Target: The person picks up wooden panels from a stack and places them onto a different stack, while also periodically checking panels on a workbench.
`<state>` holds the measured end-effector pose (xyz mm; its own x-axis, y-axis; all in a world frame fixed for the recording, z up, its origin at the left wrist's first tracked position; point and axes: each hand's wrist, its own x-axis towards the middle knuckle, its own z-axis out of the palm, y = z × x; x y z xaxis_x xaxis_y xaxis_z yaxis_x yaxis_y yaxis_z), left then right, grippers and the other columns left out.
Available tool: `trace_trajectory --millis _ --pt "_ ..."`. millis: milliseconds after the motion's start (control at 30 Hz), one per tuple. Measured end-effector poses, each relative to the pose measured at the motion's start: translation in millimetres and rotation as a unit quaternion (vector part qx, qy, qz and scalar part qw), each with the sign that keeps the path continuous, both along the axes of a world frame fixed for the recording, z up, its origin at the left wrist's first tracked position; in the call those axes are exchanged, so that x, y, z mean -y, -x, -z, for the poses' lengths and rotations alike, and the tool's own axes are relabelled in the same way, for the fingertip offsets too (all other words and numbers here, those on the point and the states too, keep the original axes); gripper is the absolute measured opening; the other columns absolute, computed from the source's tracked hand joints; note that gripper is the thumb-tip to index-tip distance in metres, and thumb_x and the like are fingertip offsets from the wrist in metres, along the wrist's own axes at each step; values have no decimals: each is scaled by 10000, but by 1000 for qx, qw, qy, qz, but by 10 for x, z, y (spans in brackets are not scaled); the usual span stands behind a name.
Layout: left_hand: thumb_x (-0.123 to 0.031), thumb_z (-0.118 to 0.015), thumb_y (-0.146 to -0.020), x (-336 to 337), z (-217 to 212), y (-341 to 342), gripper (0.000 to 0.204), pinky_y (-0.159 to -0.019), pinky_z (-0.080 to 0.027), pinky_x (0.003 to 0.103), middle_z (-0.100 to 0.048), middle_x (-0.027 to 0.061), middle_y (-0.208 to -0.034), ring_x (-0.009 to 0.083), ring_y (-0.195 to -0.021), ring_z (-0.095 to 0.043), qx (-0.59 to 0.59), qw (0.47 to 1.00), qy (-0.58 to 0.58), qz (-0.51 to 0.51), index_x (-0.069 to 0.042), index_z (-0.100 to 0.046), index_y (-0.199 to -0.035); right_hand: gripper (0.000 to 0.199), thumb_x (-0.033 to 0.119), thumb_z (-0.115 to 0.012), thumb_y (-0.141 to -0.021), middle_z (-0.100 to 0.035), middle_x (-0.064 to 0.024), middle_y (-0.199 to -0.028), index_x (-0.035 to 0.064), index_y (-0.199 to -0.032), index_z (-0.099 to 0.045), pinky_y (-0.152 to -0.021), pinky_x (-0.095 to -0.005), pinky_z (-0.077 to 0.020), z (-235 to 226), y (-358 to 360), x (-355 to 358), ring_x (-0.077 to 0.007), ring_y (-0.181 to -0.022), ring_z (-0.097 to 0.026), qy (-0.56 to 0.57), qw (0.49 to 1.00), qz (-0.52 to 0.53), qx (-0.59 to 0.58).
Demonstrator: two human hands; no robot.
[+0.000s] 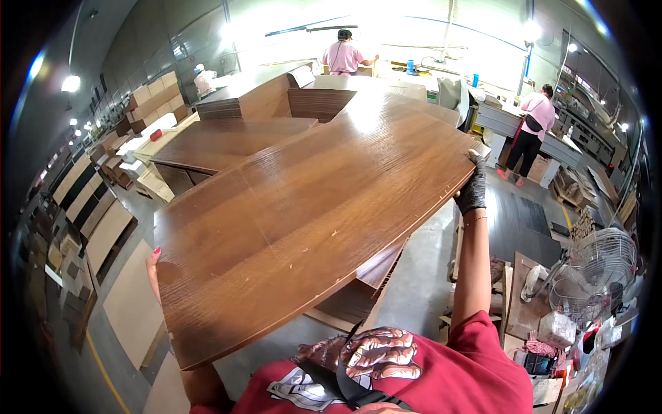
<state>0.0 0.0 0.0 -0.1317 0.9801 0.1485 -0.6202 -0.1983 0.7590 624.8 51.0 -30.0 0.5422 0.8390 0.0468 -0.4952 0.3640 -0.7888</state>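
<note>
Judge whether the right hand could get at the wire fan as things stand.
Probably not: the right hand is taken up gripping the edge of the brown panel, and the wire fan stands apart, off to the right.

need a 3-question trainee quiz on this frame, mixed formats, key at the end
1. Multiple choice: on which of the person's hands does a dark glove show? A) left B) right C) neither
2. True or false: the brown panel is held by only one hand.
3. Fill in: near the right edge of the picture there is a round, wire-caged ____.

Key
1: B, the right hand.
2: False; the left hand grips it at one end, the right hand at the other.
3: fan.
</note>
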Motion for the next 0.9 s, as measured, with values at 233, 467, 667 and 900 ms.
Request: trace_trajectory --millis 233,467,667,900 --pt "-286 -503 -797 -6 -143 -354 400 -763 -489 368 -623 121 -1006 255 -873 -607 22 999 11 33 -16 -546 -1088 286 274 -591 -802 -567 -61 -978 105 -1028 -543 -843 -309 -471 -127 -190 14 -182 -945 -556 -108 991 -23 -73" --pt "-315 -503 -797 -174 -104 125 481 -795 -495 413 -593 154 -1083 288 -937 -598 -6 997 37 74 -10 -507 -1169 443 411 -597 -802 -537 -72 -912 67 -1056 -482 -266 -203 -329 -276 424 453 -140 -520 -549 -51 997 7 -63" --pt "-372 -527 -784 -374 56 140 603 -836 -480 453 -548 190 -1168 325 -1011 -568 -13 993 23 113 -6 -449 -1257 344 344 -614 -771 -538 -53 -955 110 -1012 -539 -428 -240 -453 -214 355 485 -159 -718 -583 -91 989 97 -67" --pt "-365 -528 -777 -218 34 37 610 -851 -470 462 -538 188 -1187 331 -1031 -556 4 990 23 139 -7 -442 -1264 344 333 -597 -763 -545 -44 -979 116 -1026 -548 -518 -256 -482 -161 354 509 -167 -809 -574 -106 992 60 -42"
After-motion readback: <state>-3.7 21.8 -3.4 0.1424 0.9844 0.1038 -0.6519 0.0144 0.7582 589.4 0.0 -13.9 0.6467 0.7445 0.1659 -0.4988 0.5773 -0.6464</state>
